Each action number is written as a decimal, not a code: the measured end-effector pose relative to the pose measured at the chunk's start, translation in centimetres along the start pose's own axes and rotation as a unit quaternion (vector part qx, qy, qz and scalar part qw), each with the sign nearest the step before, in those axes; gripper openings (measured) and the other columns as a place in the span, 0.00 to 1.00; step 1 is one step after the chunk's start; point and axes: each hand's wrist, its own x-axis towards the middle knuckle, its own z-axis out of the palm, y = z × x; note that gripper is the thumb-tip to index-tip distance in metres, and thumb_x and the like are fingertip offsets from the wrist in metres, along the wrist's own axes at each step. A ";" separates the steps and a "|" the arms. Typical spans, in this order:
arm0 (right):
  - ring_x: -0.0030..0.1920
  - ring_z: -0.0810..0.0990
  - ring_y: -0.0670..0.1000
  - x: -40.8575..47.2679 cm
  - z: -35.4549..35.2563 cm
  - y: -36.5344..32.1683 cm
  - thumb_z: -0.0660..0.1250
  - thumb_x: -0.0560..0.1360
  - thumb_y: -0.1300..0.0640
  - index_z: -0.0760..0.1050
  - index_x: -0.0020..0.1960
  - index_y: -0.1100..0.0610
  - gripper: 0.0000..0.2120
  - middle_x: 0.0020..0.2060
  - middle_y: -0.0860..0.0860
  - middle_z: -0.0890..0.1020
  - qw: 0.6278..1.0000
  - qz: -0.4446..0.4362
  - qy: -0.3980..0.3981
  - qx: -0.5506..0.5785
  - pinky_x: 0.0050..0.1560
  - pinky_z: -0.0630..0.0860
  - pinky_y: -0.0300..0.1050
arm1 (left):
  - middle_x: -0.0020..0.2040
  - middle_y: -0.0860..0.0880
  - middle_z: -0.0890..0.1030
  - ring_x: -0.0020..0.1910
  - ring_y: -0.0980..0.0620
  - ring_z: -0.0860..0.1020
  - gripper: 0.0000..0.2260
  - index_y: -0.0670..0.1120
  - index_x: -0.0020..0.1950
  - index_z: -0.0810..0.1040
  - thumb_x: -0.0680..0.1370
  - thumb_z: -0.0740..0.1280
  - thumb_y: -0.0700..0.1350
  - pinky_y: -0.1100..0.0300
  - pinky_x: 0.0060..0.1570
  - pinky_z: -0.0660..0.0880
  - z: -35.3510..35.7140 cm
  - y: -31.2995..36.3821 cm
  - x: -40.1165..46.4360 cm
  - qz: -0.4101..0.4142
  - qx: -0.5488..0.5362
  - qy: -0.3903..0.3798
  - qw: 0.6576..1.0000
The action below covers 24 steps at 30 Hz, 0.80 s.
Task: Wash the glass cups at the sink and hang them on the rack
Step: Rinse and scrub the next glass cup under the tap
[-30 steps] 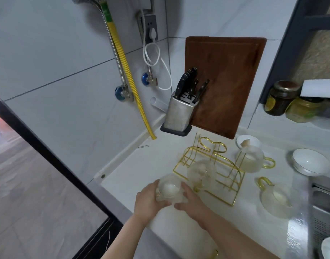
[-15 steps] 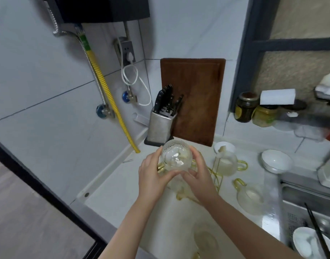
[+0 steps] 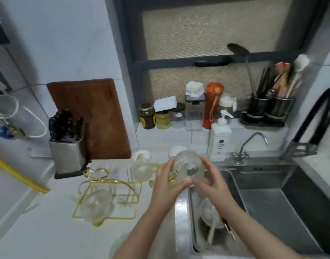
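Both hands hold one ribbed glass cup (image 3: pixel 187 166) up over the left rim of the sink (image 3: pixel 181 212), where the bench (image 3: pixel 39 230) meets the steel basin. The left hand (image 3: pixel 165 181) wraps its fingers round the cup's left side, beside the cup's gold handle; the right hand (image 3: pixel 209 181) curls round the right side and underside. The cup's open mouth is tipped toward the camera, and it touches neither bench nor sink.

On the bench, left of the hands, stands the gold wire rack (image 3: pixel 112 193). A second glass cup (image 3: pixel 97 204) sits tilted at the rack's front left corner, its gold handle low at the front. A third glass cup (image 3: pixel 141 170) stands just behind the rack's right end, toward the back edge of the bench; motion blur keeps me from telling whether it touches the wire.

In the sink basin below the hands lie a white bowl (image 3: pixel 207 212) and a spoon (image 3: pixel 212 232). At the back left corner of the bench are a steel knife block (image 3: pixel 67 144) and, leaning on the wall behind it, a wooden cutting board (image 3: pixel 91 116). A white soap pump bottle (image 3: pixel 219 139) stands at the back edge next to a small chrome tap (image 3: pixel 246 146).
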 end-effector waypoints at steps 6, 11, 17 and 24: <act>0.63 0.74 0.37 -3.5 -11.7 2.0 0.74 0.70 0.59 0.68 0.67 0.45 0.28 0.65 0.44 0.74 0.997 0.030 0.060 -0.039 0.63 0.73 0.39 | 0.67 0.59 0.71 0.66 0.61 0.70 0.36 0.60 0.70 0.66 0.64 0.76 0.57 0.58 0.66 0.70 11.9 3.2 -1.1 -0.036 -0.057 -0.098 0.993; 0.66 0.71 0.43 -6.2 -19.6 4.1 0.74 0.70 0.53 0.66 0.67 0.43 0.30 0.67 0.47 0.71 0.988 0.087 0.111 -0.058 0.69 0.68 0.48 | 0.53 0.60 0.79 0.51 0.63 0.80 0.24 0.59 0.57 0.71 0.69 0.77 0.42 0.74 0.46 0.74 20.1 6.0 -2.1 -0.091 -0.107 -0.170 0.975; 0.65 0.73 0.49 -7.2 -26.1 6.1 0.71 0.62 0.30 0.65 0.67 0.34 0.36 0.66 0.46 0.71 0.979 0.129 0.121 -0.100 0.65 0.72 0.59 | 0.51 0.56 0.78 0.50 0.59 0.77 0.18 0.56 0.50 0.71 0.68 0.77 0.46 0.54 0.56 0.78 26.2 8.0 -2.6 -0.185 -0.112 -0.181 0.960; 0.68 0.71 0.49 -7.2 -28.8 5.7 0.72 0.61 0.32 0.64 0.71 0.44 0.43 0.68 0.45 0.72 0.977 0.154 0.138 -0.047 0.69 0.68 0.57 | 0.58 0.48 0.81 0.57 0.50 0.79 0.11 0.50 0.58 0.76 0.76 0.70 0.45 0.46 0.61 0.75 28.7 8.4 -1.2 -0.227 -0.135 -0.163 0.951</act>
